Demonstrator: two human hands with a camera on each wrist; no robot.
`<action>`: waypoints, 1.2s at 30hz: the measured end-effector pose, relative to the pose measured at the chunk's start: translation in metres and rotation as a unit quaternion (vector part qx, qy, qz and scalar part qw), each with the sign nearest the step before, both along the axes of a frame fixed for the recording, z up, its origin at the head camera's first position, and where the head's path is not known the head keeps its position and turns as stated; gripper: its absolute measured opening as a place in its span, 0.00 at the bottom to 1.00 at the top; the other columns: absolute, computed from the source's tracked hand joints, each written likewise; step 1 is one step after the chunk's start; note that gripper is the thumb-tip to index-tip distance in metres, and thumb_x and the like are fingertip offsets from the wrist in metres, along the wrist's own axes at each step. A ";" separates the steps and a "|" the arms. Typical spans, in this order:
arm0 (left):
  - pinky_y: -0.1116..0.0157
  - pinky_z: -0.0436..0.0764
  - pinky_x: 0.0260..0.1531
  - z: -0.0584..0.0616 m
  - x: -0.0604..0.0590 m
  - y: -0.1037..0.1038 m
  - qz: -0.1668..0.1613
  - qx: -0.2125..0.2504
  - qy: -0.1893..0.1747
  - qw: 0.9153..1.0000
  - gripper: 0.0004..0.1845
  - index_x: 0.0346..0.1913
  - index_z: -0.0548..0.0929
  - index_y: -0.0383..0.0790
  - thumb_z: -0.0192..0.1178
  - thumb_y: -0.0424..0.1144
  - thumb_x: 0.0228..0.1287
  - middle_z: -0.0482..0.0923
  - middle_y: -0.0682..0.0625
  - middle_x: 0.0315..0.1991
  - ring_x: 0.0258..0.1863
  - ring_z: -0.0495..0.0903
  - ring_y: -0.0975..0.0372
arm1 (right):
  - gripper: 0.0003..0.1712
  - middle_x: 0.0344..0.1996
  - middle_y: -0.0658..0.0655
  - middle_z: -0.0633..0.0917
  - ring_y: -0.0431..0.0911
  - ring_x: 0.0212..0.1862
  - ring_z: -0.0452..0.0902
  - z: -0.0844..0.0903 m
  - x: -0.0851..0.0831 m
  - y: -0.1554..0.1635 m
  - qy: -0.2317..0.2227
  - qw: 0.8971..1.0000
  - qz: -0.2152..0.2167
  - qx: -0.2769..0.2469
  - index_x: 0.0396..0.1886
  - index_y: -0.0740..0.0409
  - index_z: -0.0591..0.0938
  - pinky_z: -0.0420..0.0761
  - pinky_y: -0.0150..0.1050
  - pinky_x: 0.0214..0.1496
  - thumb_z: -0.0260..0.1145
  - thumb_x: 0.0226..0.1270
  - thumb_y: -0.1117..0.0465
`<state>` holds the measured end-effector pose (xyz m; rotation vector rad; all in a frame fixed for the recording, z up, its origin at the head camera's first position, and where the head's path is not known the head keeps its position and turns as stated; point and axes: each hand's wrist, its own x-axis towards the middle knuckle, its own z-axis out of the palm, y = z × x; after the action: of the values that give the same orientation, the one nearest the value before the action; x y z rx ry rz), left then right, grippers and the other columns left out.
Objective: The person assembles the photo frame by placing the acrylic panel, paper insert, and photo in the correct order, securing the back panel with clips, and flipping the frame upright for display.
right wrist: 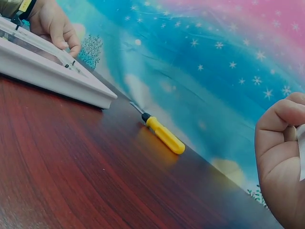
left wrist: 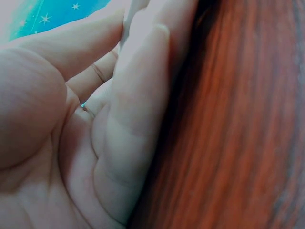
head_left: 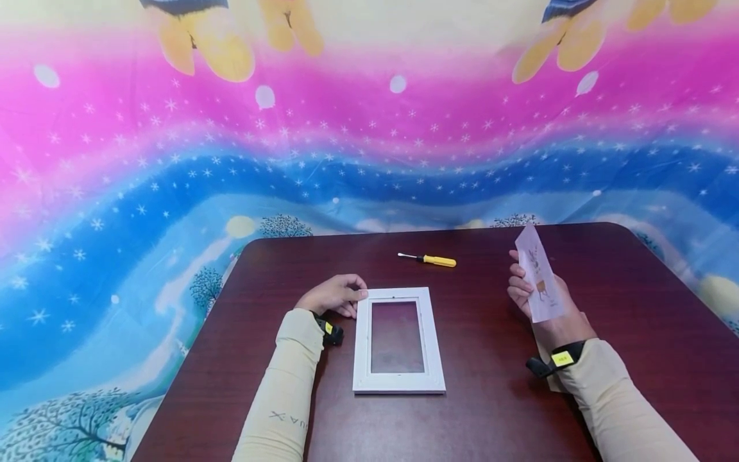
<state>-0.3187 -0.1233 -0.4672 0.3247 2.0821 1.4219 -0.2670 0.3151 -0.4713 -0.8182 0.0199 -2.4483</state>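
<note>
A white picture frame (head_left: 362, 340) with a clear pane lies flat on the dark red-brown table (head_left: 491, 404). My left hand (head_left: 346, 298) rests on the table at the frame's far left corner, its relaxed fingers touching the rim. The left wrist view shows only that hand's palm (left wrist: 95, 133) beside the wood. My right hand (head_left: 522, 289) is raised to the right of the frame and grips a small white picture card (head_left: 539, 285) with a deer drawing, held upright. The right wrist view shows the curled fingers (right wrist: 281, 148) and the frame (right wrist: 52, 76).
A yellow-handled screwdriver (head_left: 430, 259) lies beyond the frame near the table's far edge, also seen in the right wrist view as the screwdriver (right wrist: 162, 133). A colourful starry cloth (head_left: 369, 147) hangs behind and around the table.
</note>
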 end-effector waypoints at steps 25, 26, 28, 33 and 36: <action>0.64 0.82 0.20 -0.001 0.000 -0.001 -0.002 0.004 0.000 1.000 0.11 0.48 0.77 0.37 0.61 0.39 0.69 0.76 0.43 0.25 0.19 0.82 0.56 | 0.16 0.36 0.53 0.83 0.43 0.32 0.77 0.032 0.027 -0.010 -0.130 0.841 -0.294 0.436 0.56 0.54 0.82 0.77 0.33 0.28 0.51 0.78 0.63; 0.64 0.82 0.20 -0.001 0.000 -0.001 -0.002 0.003 0.000 1.000 0.11 0.48 0.77 0.37 0.61 0.39 0.69 0.76 0.43 0.25 0.19 0.82 0.56 | 0.16 0.37 0.53 0.84 0.42 0.33 0.79 0.032 0.027 -0.010 -0.129 0.843 -0.296 0.431 0.56 0.54 0.82 0.79 0.32 0.29 0.51 0.78 0.63; 0.64 0.82 0.20 -0.001 0.000 0.000 -0.002 0.002 0.000 1.000 0.11 0.48 0.77 0.37 0.61 0.39 0.70 0.76 0.43 0.25 0.19 0.82 0.56 | 0.16 0.41 0.54 0.85 0.42 0.36 0.82 0.032 0.027 -0.012 -0.126 0.847 -0.298 0.422 0.56 0.55 0.82 0.82 0.32 0.33 0.52 0.78 0.64; 0.63 0.82 0.21 0.000 0.000 0.000 -0.002 -0.001 -0.002 1.000 0.11 0.48 0.77 0.38 0.61 0.40 0.69 0.76 0.42 0.26 0.20 0.82 0.55 | 0.17 0.44 0.56 0.86 0.45 0.41 0.85 0.033 0.027 -0.015 -0.115 0.864 -0.284 0.399 0.57 0.57 0.82 0.83 0.36 0.39 0.50 0.78 0.65; 0.63 0.82 0.21 0.000 -0.001 0.000 -0.002 -0.001 -0.003 1.000 0.11 0.48 0.77 0.38 0.61 0.40 0.69 0.76 0.42 0.27 0.20 0.82 0.55 | 0.17 0.44 0.57 0.86 0.46 0.41 0.85 0.034 0.027 -0.016 -0.109 0.869 -0.274 0.397 0.57 0.57 0.81 0.84 0.37 0.39 0.49 0.78 0.66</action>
<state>-0.3196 -0.1228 -0.4668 0.3234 2.0767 1.4159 -0.2403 0.2988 -0.4374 -0.1571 1.2368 -2.6360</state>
